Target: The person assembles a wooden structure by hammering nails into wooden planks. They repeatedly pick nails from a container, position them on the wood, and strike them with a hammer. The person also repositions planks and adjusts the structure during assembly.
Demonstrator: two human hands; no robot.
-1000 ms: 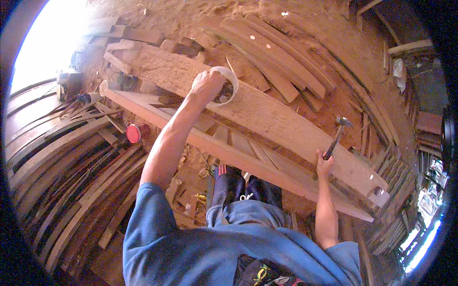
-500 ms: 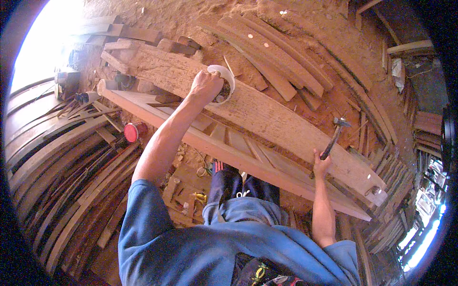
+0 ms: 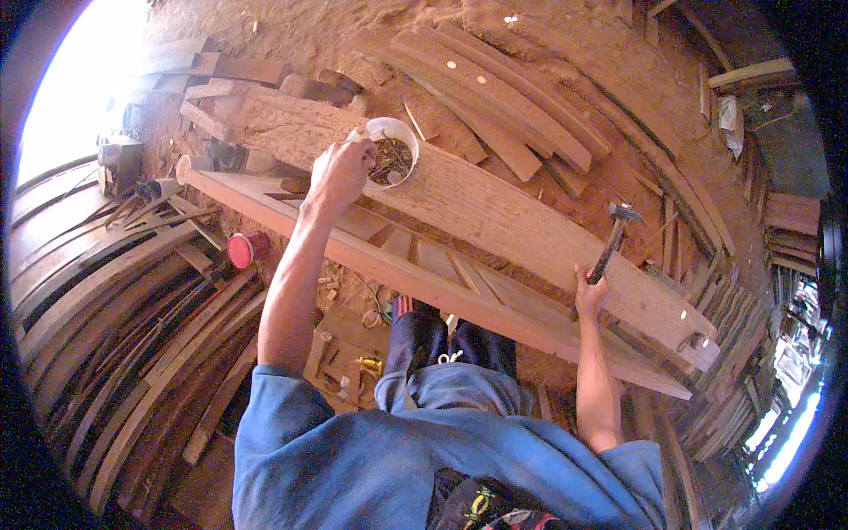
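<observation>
My left hand (image 3: 337, 173) is closed at the left rim of a white plastic tub (image 3: 405, 131), its fingers curled over the edge. Inside the tub lie many nails (image 3: 389, 161). The tub stands on a long wooden plank (image 3: 477, 196) that slants from far left to near right. A hammer (image 3: 608, 253) with a dark handle is gripped in my right hand (image 3: 590, 294), above the plank's near edge; its metal head points up and away from me. In front of my legs, a wooden frame with slanted cross-pieces (image 3: 389, 262) runs beside the plank.
Curved boards (image 3: 503, 106) lie on the dusty ground beyond the plank. Stacked timber strips (image 3: 132, 327) fill the left side, with a red-lidded container (image 3: 240, 251) beside them. More stacked wood (image 3: 733, 362) stands at the right. A yellow-handled tool (image 3: 370, 364) lies near my legs.
My left hand has moved left, from over the tub to its left rim. The tub has shifted slightly left and tilts less, showing the nails. My right hand still holds the hammer.
</observation>
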